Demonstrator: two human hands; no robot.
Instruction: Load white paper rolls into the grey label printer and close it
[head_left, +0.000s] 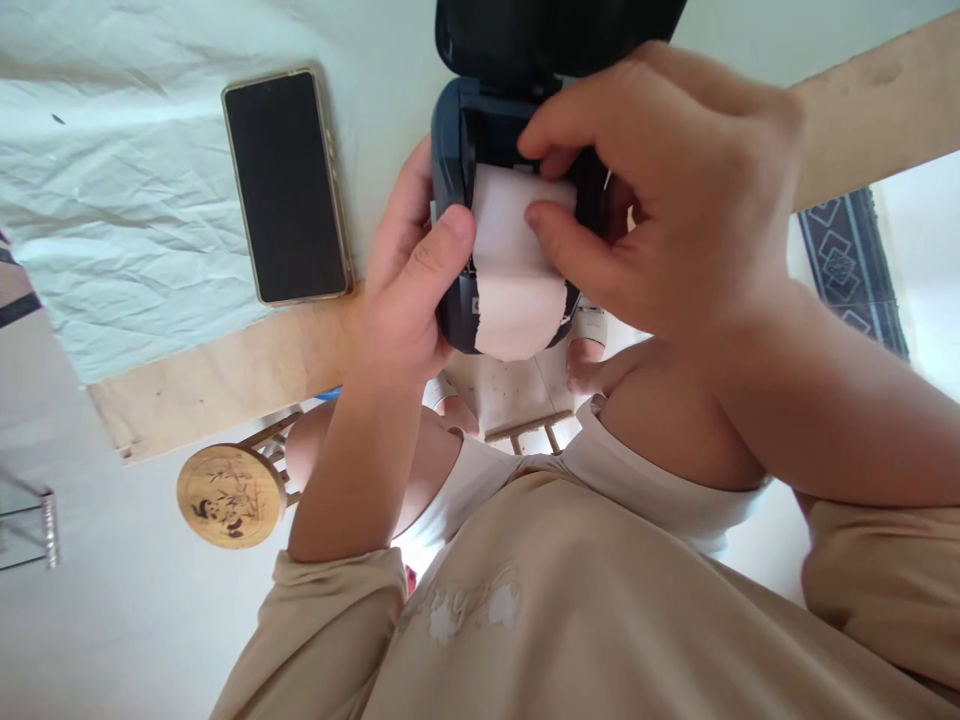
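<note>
In the head view, the left hand point(409, 290) had its grip wrapped around the dark device point(448, 150), lid point(525, 40) raised at its far side; the right hand point(667, 190) touched the white paper point(517, 240) in the device, whether pinching I couldn't tell; left of the device, a phone point(289, 190) lay on the surface point(225, 360)
</note>
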